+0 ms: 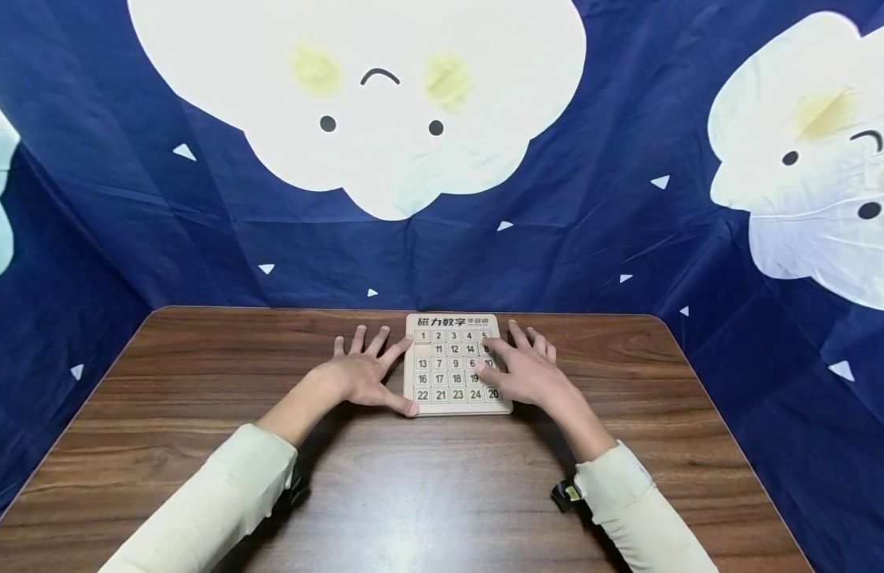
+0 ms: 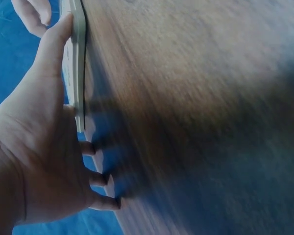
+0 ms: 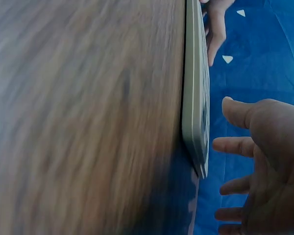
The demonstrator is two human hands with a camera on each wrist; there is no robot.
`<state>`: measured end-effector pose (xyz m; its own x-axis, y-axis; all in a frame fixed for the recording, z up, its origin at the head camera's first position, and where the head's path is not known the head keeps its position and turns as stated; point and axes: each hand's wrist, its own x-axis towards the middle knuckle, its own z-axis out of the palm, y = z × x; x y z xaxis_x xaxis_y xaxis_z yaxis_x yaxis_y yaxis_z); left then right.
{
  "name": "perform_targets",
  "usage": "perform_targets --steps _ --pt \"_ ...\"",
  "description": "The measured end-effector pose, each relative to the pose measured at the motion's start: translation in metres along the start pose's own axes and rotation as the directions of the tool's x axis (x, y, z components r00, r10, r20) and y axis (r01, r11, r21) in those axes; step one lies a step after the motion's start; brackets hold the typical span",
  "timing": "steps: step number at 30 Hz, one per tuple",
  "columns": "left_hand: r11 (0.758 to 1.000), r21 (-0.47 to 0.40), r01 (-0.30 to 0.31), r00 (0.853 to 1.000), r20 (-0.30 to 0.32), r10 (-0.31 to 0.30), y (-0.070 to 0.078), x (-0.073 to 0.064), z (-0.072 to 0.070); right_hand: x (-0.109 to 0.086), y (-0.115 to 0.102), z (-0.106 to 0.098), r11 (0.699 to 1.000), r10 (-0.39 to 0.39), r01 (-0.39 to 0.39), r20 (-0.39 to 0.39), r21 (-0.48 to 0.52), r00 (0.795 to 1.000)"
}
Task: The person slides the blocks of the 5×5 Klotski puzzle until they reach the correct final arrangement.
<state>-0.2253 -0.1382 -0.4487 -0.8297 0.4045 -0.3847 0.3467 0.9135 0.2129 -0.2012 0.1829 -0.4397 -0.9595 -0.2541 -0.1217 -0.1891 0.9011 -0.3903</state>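
Note:
A pale wooden number-slide puzzle lies flat near the table's far edge, with rows of numbered tiles and a vacant slot at the left of the second row. My left hand is spread along its left side, thumb at the near corner and index finger at the upper left edge. In the left wrist view, the thumb of that hand rests on the puzzle's rim. My right hand reaches over the right-hand tiles, thumb and index finger apart, partly hiding some numbers. Loosely extended fingers of that hand show above the board in the right wrist view.
The brown wooden table bears the puzzle. A dark blue curtain with white clouds hangs right behind its far edge and along the sides. A black wrist strap shows by the right sleeve.

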Motion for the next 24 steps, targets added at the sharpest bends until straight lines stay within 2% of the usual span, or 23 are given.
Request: perform_targets --steps 6,10,24 --pt "1.0 0.007 0.003 1.0 -0.003 -0.003 0.0 0.001 0.0 -0.009 0.015 -0.004 0.999 -0.008 0.007 -0.023 -0.035 1.0" --pt "1.0 0.011 0.006 1.0 -0.001 -0.006 0.0 0.001 0.0 -0.011 0.018 -0.002 0.999 -0.017 0.016 -0.01 -0.041 1.0" --pt "1.0 0.008 0.016 1.0 0.016 -0.017 0.001 0.0 -0.001 -0.017 0.003 0.007 0.997 -0.071 0.071 0.015 -0.023 0.997"
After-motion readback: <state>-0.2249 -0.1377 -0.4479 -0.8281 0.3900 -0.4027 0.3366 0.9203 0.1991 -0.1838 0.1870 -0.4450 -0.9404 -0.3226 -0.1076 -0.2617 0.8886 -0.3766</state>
